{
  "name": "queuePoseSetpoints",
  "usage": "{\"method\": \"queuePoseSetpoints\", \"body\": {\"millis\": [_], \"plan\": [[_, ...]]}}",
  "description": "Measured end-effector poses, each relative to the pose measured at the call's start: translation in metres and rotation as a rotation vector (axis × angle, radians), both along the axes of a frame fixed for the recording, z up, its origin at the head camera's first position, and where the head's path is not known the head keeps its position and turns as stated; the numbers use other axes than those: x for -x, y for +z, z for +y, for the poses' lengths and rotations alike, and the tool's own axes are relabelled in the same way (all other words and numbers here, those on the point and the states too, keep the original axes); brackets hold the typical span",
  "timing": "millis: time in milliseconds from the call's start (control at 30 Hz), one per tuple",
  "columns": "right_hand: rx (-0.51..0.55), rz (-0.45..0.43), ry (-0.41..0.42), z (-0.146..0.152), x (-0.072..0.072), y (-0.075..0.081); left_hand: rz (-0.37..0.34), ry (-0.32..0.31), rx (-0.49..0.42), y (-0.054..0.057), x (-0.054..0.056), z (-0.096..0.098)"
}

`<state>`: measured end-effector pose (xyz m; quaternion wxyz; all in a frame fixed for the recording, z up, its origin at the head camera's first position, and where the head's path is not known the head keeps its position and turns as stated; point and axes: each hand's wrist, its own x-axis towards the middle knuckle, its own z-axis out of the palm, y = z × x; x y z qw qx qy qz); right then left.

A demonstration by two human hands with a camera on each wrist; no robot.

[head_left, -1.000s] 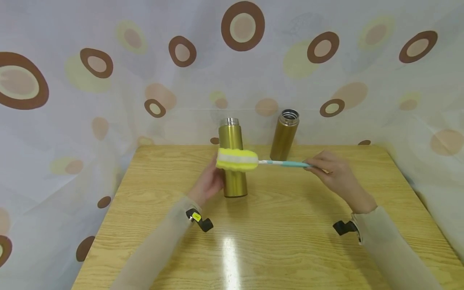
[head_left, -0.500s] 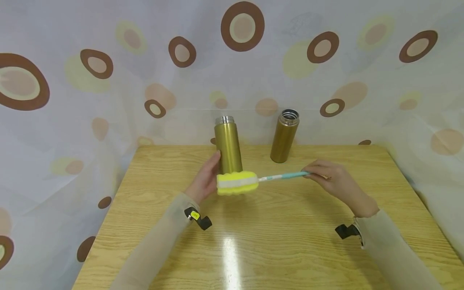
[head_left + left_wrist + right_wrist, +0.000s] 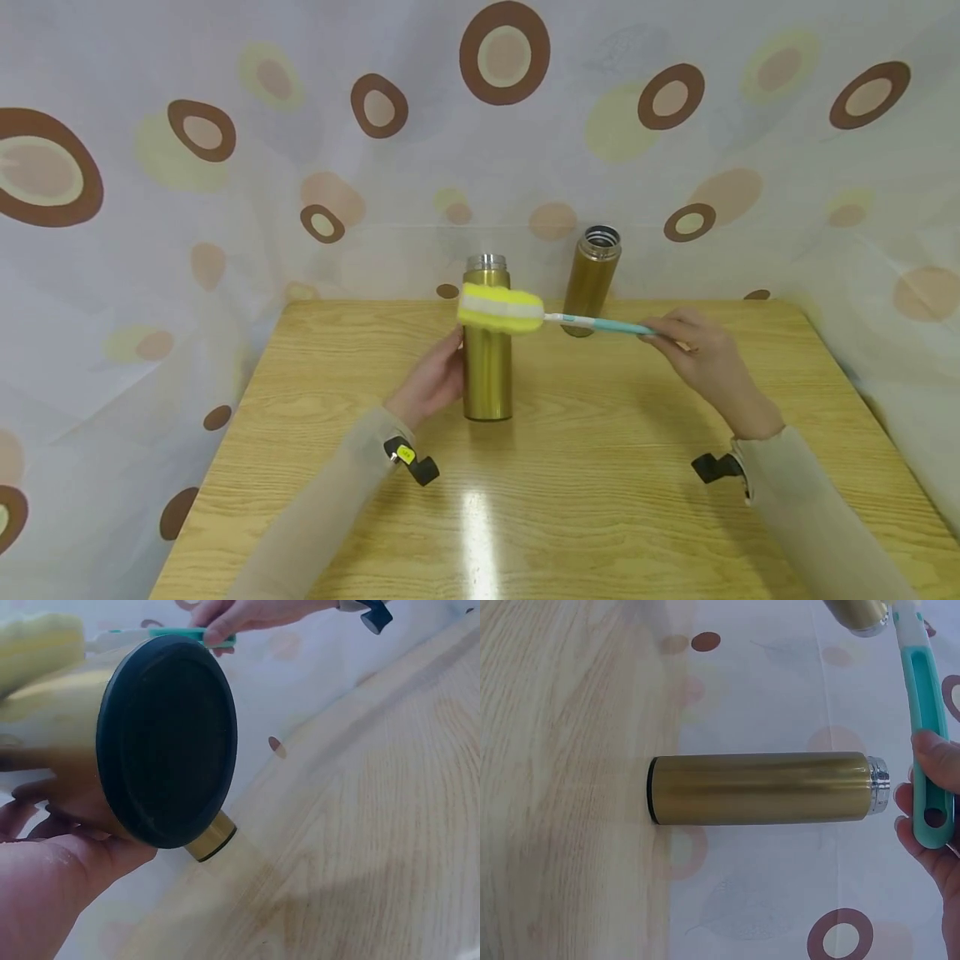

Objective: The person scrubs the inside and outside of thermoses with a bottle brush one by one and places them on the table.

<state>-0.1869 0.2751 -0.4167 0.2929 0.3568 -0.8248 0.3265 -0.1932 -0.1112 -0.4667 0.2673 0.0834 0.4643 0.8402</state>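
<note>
My left hand [image 3: 433, 379] grips a gold vacuum flask [image 3: 487, 375] from its left side, fingers behind it. The lidless flask stands upright with its steel neck up; in the left wrist view its dark round base [image 3: 169, 742] shows, lifted off the table. My right hand [image 3: 701, 354] pinches the teal handle [image 3: 922, 697] of a sponge bottle brush near its end. The brush lies level, and its yellow and white sponge head [image 3: 501, 308] overlaps the flask's upper body in the head view.
A second gold flask [image 3: 592, 275], also lidless, stands upright at the table's back edge, behind the brush handle. The wooden table [image 3: 600, 500] meets a patterned curtain [image 3: 420, 183] at the back and sides.
The sponge head went down to the flask's lower part, then came back up near its top. The flask tilted left and rose slightly, then came lower and upright. Both hands kept their hold.
</note>
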Motion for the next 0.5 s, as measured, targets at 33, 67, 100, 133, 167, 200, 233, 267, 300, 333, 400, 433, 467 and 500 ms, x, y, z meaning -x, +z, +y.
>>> {"method": "queuePoseSetpoints", "body": {"millis": [33, 67, 100, 133, 167, 200, 233, 267, 300, 333, 400, 433, 467, 500], "plan": [[0.002, 0.0, -0.013, -0.0001, 0.0002, 0.0013, 0.008, -0.004, 0.003, -0.0017, -0.0004, 0.0008], [0.004, -0.004, -0.023, -0.0002, 0.0003, 0.0026, 0.017, -0.006, 0.002, -0.003, -0.0008, 0.0017], [0.006, -0.008, -0.032, -0.0005, 0.0003, 0.0039, 0.027, -0.009, -0.002, -0.0038, -0.0011, 0.0028], [0.006, -0.006, -0.041, -0.0008, 0.0006, 0.0048, 0.04, -0.009, -0.007, -0.0046, -0.0016, 0.0037], [0.009, 0.003, -0.047, -0.0015, 0.001, 0.0055, 0.051, -0.007, -0.012, -0.0053, -0.002, 0.0044], [0.011, 0.01, -0.05, -0.002, 0.0011, 0.0061, 0.059, -0.006, -0.016, -0.006, -0.0023, 0.005], [0.012, 0.015, -0.049, -0.0025, 0.0013, 0.0064, 0.063, 0.0, -0.019, -0.0064, -0.0026, 0.0052], [0.016, 0.028, -0.042, -0.0033, 0.0017, 0.0062, 0.066, 0.009, -0.029, -0.0066, -0.0029, 0.0056], [0.019, 0.039, -0.032, -0.0039, 0.0022, 0.0056, 0.065, 0.024, -0.039, -0.0066, -0.0031, 0.0059], [0.021, 0.048, -0.02, -0.0043, 0.0029, 0.0047, 0.065, 0.038, -0.044, -0.0066, -0.003, 0.0059], [0.017, 0.052, 0.01, -0.0042, 0.0038, 0.0028, 0.055, 0.068, -0.066, -0.0062, -0.0027, 0.0057], [0.019, 0.057, 0.029, -0.0044, 0.0045, 0.0013, 0.045, 0.086, -0.08, -0.0054, -0.0023, 0.0056], [0.019, 0.056, 0.048, -0.0042, 0.0051, 0.0, 0.038, 0.1, -0.093, -0.0045, -0.0017, 0.0056], [0.013, 0.056, 0.06, -0.0041, 0.0054, -0.0011, 0.029, 0.112, -0.099, -0.0036, -0.0012, 0.0052]]}}
